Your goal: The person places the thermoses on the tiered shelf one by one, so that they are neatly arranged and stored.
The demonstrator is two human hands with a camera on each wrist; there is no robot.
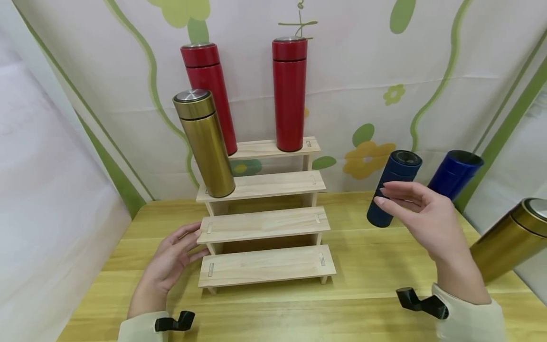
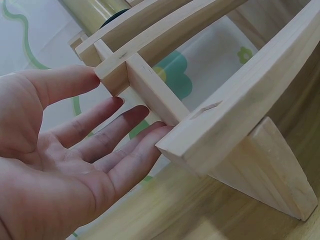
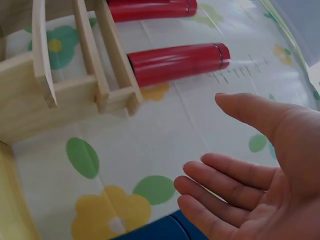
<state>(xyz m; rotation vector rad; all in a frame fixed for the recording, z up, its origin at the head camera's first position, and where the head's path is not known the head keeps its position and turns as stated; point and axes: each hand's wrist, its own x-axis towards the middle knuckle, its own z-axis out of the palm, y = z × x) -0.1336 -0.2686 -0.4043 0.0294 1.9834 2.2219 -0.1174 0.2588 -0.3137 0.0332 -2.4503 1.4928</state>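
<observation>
A pale wooden stepped rack (image 1: 265,223) stands mid-table. My left hand (image 1: 173,256) is at its left end; in the left wrist view the thumb (image 2: 70,82) touches a shelf's corner, the other fingers loosely extended beside the frame. My right hand (image 1: 431,218) is beside a dark blue flask (image 1: 386,194), overlapping it in the head view. Nothing shows between its thumb and fingers in the right wrist view. Two red flasks (image 1: 290,95) (image 3: 180,62) stand on the top shelf, and a gold flask (image 1: 207,145) is on the shelf below, at the left.
Behind the right hand is a brighter blue flask (image 1: 455,173). Another gold flask (image 1: 513,237) stands at the right edge, partly hidden by the wrist. A flower-patterned cloth (image 1: 363,95) hangs behind the wood-grain table (image 1: 299,313). The two lower shelves carry no flasks.
</observation>
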